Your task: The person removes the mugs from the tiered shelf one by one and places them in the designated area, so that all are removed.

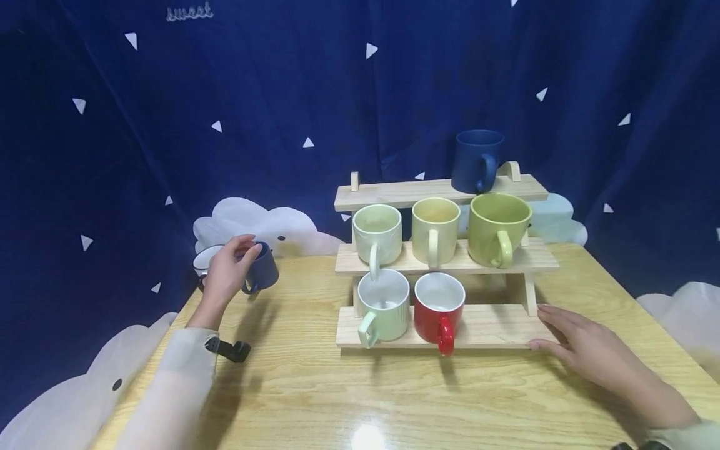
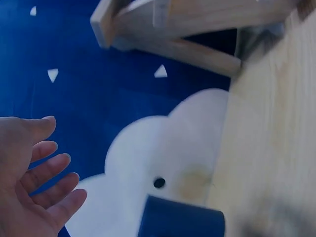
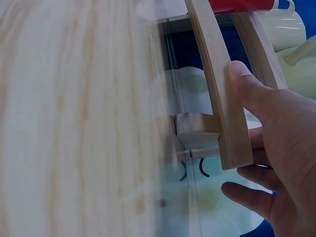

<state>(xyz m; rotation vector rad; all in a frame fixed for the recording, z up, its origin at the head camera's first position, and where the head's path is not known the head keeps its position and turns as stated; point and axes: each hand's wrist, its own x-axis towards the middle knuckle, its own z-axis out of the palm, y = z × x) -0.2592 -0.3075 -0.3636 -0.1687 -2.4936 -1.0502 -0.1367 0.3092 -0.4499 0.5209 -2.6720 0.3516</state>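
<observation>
The left hand (image 1: 225, 275), fingers loosely parted, is held near a small blue mug (image 1: 264, 269) on the worktop (image 1: 304, 381); its pick-up is apparently in hand, a firm grip being called for. The rack (image 1: 495, 322) is pinched at its right end by the right hand (image 1: 593, 353).

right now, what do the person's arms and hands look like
The left hand and right hand are ungloved. The left sleeve is plain off-white, with a black strap and small black block at the wrist. The right sleeve looks pale too; little of it shows.
</observation>
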